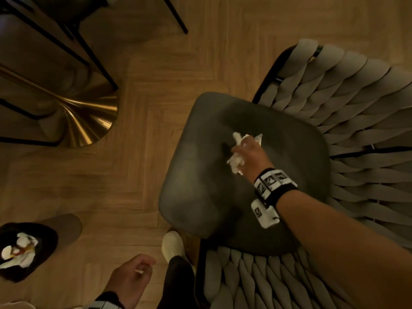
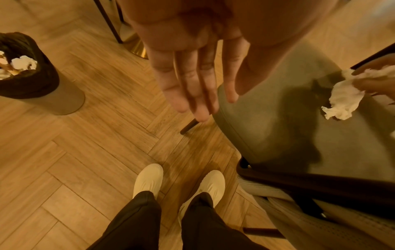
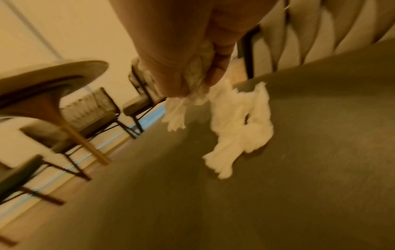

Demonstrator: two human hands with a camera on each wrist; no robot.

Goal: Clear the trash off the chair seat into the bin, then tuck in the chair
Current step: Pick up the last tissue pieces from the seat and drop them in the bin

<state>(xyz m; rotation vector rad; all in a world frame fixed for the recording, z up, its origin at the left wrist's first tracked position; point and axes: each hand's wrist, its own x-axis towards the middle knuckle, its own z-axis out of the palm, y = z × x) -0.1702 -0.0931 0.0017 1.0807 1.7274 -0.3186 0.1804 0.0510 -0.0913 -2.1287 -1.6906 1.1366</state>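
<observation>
A grey padded chair seat (image 1: 200, 175) with a woven back (image 1: 356, 108) fills the right of the head view. My right hand (image 1: 247, 152) grips crumpled white tissue (image 1: 236, 161) just above the seat (image 3: 278, 186); the tissue (image 3: 239, 121) hangs from my curled fingers (image 3: 218, 67). It shows again at the right edge of the left wrist view as white tissue (image 2: 344, 98). A round bin (image 1: 29, 248) with a dark liner stands on the floor at lower left, holding white trash (image 2: 23, 62). My left hand (image 1: 133, 275) hangs empty over the floor, its fingers (image 2: 192, 81) straight.
A table with a brass trumpet base (image 1: 89, 117) and dark chair legs (image 1: 93, 52) stand at upper left. My feet in pale shoes (image 2: 147, 179) are beside the chair's front corner. Herringbone wood floor (image 1: 145, 63) lies between chair, table and bin. More chairs (image 3: 94, 111) show beyond.
</observation>
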